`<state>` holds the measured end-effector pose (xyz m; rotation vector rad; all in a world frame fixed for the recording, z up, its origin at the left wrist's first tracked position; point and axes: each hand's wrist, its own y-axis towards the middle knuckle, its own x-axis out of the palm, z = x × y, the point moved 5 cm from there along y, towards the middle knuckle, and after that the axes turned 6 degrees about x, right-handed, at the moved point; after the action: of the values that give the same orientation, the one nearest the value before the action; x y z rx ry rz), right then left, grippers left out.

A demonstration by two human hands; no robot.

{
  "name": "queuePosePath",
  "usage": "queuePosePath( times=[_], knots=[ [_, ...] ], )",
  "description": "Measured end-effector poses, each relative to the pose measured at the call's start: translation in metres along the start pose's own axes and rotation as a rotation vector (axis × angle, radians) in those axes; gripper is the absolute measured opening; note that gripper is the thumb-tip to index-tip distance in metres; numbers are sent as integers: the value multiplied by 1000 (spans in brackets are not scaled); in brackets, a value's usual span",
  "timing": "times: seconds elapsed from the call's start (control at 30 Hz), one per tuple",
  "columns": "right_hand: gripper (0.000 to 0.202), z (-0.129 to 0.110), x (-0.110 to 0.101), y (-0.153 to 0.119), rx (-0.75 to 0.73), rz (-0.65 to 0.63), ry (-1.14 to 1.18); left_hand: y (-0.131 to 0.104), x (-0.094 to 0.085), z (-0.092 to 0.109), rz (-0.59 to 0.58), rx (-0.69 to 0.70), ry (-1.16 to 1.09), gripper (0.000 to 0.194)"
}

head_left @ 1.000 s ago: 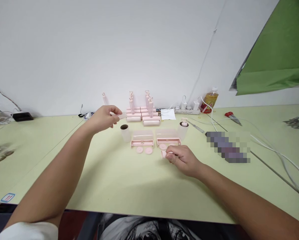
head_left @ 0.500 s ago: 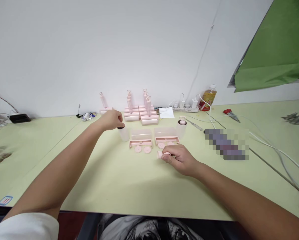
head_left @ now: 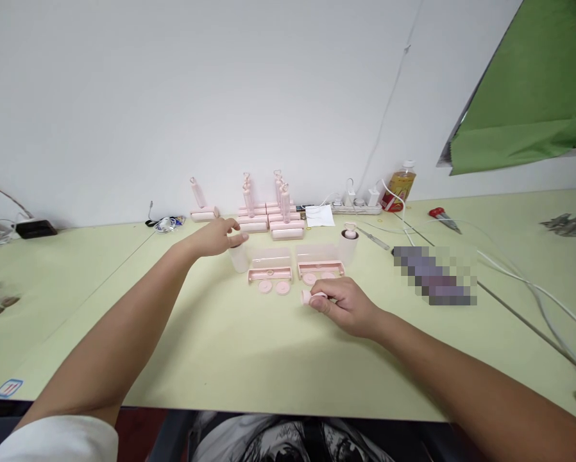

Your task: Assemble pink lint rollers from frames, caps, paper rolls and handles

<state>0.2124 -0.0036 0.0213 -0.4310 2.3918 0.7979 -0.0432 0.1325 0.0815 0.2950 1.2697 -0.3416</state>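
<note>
Head view: we look down on a pale green table (head_left: 230,359), both our hands out over the pink parts.
Pink piece: it is pale and smooth, with a short round end, wider than a finger; the rest is hidden in our fist.
Piece's place: it sits inside our right hand (head_left: 348,307), its round end (head_left: 306,297) poking out to the left, just in front of the pink discs (head_left: 283,287).
Right grip: our fingers are curled firmly round the pink piece, thumb along it.
Left hand: ours (head_left: 215,239) has its fingers parted above the white roll (head_left: 240,259), partly covering its mouth; whether they touch the rim we cannot tell.
Pink trays: the left one (head_left: 270,276) and the right one (head_left: 321,271) lie between the two rolls, each with a clear cover behind it.
Second roll: it (head_left: 347,253) stands upright beyond our right hand, a ring-topped pink part (head_left: 350,230) in its mouth.
Since half a second ago: our left fingers have lifted and spread from the roll's mouth; our right grip is unchanged.
</note>
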Motion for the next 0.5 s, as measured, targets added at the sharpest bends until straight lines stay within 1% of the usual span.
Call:
queuePosePath(
  times=[0.07,0.13,0.2,0.27,0.37,0.43,0.47,0.5],
  knots=[
    [34,-1,0,1,-1,3,5,-3,9,-3,-80,-2,-19,60],
    [34,0,1,1,5,0,1,-4,18,-5,-107,2,-27,55],
    [35,0,1,1,11,-2,-10,-4,23,-5,-67,10,-39,45],
    [36,1,1,2,17,3,-15,-2,26,-5,-42,19,-55,42],
    [35,3,1,2,34,5,-12,-5,24,0,-38,7,-38,53],
    [33,4,1,1,49,5,-7,-13,15,11,58,-30,33,62],
    [32,4,2,1,57,3,0,-20,8,21,144,-41,78,64],
    [31,4,3,1,65,0,7,-28,3,35,234,-16,110,60]
  ],
)
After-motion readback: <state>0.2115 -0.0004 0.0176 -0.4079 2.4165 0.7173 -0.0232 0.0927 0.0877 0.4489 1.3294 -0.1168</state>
